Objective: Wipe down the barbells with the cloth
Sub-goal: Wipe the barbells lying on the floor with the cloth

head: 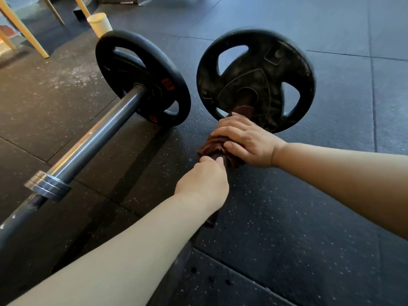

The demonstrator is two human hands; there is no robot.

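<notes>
Left hand [203, 180] and right hand [245, 138] grip cloth [212, 145] on barbell [265, 69]; red label [168, 84] unreadable.

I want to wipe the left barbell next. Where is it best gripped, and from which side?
Take the smooth sleeve between the collar and the plate, from above. It is round, bare on top, and the plate seems to hold it off the floor, leaving room underneath.

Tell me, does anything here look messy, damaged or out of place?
Nothing serious. A pale cup stands right behind the left-hand barbell's plate, a whitish dusty patch lies beside it, and small holes pit the near mat. The cloth is wrapped round the other barbell.
</notes>
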